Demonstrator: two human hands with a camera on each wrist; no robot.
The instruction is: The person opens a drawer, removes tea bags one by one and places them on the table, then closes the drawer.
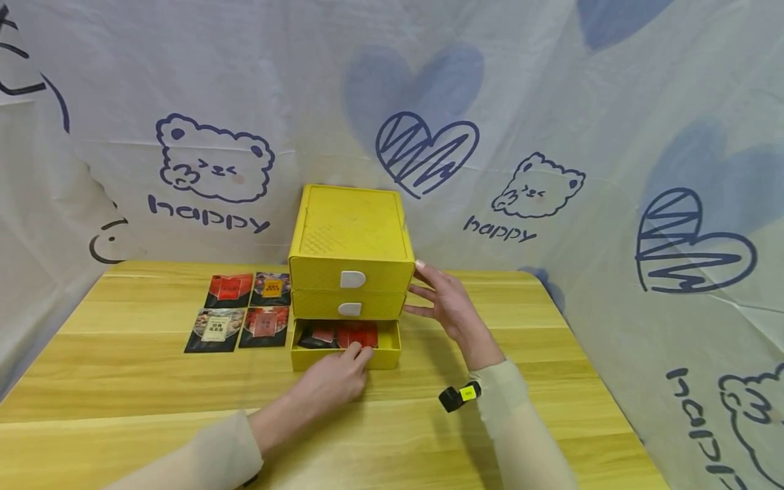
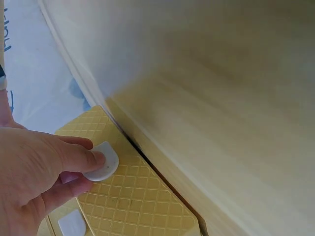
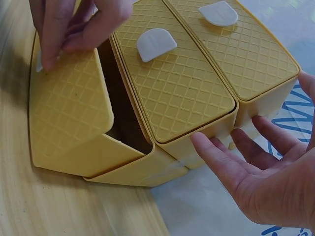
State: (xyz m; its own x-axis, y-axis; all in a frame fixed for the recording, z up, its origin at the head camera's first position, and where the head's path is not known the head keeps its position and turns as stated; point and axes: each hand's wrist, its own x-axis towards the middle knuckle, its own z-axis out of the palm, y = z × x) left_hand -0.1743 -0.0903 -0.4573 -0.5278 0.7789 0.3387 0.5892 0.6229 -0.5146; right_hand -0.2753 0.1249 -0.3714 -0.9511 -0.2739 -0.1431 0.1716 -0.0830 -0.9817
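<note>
A yellow three-drawer box [image 1: 352, 221] stands against the back of the table, its bottom drawer [image 1: 386, 360] pulled out. Inside that drawer lie packets, among them a red packet [image 1: 361, 333] and a dark packet [image 1: 314, 337]. My left hand [image 1: 339, 376] pinches the bottom drawer's white tab [image 2: 109, 167] between thumb and fingers. With fingers extended, my right hand [image 1: 452, 301] touches the right side of the box, beside the closed upper drawers. Those two drawers show white tabs, the top tab [image 1: 352, 279] and the middle tab [image 1: 350, 309].
Several flat packets lie left of the box: a red-and-black packet [image 1: 229, 290], one with an orange label [image 1: 271, 288], a pale-labelled one and a dark red one. A printed white cloth [image 1: 331, 88] hangs behind and beside the wooden table [image 1: 122, 381].
</note>
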